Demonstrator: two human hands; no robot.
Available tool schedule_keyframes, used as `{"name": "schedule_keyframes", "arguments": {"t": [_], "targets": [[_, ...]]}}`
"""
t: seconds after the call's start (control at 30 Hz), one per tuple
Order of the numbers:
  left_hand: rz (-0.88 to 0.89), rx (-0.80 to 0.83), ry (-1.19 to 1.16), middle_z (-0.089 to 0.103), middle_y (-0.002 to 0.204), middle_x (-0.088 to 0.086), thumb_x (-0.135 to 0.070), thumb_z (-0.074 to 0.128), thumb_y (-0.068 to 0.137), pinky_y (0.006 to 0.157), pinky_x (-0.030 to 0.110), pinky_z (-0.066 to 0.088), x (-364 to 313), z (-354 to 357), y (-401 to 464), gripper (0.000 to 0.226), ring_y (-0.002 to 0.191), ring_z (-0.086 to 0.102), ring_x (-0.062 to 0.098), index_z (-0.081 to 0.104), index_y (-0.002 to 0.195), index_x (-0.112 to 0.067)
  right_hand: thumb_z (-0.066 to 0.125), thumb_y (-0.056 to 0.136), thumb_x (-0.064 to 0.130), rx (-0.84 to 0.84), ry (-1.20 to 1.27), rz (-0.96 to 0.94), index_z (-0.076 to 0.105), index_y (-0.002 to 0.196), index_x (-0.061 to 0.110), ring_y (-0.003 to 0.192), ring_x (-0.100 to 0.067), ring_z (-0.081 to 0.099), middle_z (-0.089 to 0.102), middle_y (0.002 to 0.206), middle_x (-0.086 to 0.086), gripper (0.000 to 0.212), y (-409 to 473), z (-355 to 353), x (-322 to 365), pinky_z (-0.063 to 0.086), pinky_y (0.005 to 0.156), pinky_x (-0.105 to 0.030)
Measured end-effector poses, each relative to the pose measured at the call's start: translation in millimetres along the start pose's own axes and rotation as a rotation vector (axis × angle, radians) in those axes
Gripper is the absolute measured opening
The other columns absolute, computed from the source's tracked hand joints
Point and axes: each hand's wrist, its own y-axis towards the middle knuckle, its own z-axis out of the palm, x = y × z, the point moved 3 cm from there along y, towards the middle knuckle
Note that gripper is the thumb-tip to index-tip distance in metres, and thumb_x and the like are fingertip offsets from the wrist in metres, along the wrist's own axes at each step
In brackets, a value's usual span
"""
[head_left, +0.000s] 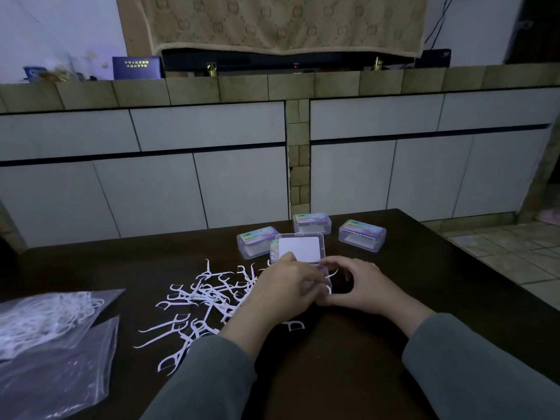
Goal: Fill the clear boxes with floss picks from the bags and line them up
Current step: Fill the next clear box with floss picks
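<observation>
Clear open box (pixel 324 275) near table's far edge; left hand (pixel 285 286), right hand (pixel 357 286) curled on it, seemingly gripping.

Open box (pixel 325 275) base mostly behind left hand (pixel 285 287).

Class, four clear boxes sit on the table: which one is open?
The clear box under both hands, nearest the person: its lid stands up showing a white panel. The three boxes behind are shut.
</observation>
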Motion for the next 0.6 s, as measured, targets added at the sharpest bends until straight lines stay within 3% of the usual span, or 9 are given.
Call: {"name": "schedule_keyframes", "arguments": {"t": [0.13,0.3,0.47,0.6], "targets": [[-0.159,-0.059,-0.071,0.052,0.099,-0.002,-0.051,0.061,0.087,0.077,0.028,0.045,6.4,0.0,-0.5,0.024,0.095,0.048,0.013,0.07,0.106,-0.041,0.073,0.07,0.063,-0.002,0.005,-0.013,0.041,0.134,0.045,0.103,0.004,0.043,0.049,0.115,0.028,0.073,-0.7,0.3,0.2,0.034,0.105,-0.033],[-0.206,-0.164,-0.123,0.061,0.104,-0.007,-0.043,0.065,0.087,0.084,0.033,0.049,16.4,0.6,0.9,0.014,0.102,0.052,0.013,0.07,0.1,-0.04,0.072,0.07,0.063,0.0,-0.022,0.014,0.04,0.137,0.044,0.107,-0.002,0.043,0.049,0.118,0.023,0.076,0.0,0.8,-0.6,0.039,0.103,-0.035],[-0.087,-0.12,0.114,0.061,0.123,-0.013,-0.043,0.054,0.095,0.086,0.031,0.039,11.6,0.6,5.7,0.026,0.107,0.043,0.012,0.07,0.113,-0.035,0.073,0.07,0.063,0.007,-0.014,0.012,0.04,0.137,0.043,0.103,0.001,0.043,0.048,0.116,0.025,0.077,0.4,1.5,0.2,0.04,0.103,-0.038],[-0.209,-0.231,0.052,0.054,0.129,-0.012,-0.035,0.05,0.097,0.093,0.028,0.034,27.2,-9.2,1.8,0.026,0.116,0.04,0.011,0.062,0.12,-0.035,0.073,0.068,0.065,0.005,-0.03,0.021,0.04,0.137,0.045,0.101,0.0,0.043,0.049,0.115,0.025,0.079,1.2,1.3,-0.1,0.041,0.101,-0.036]]}}
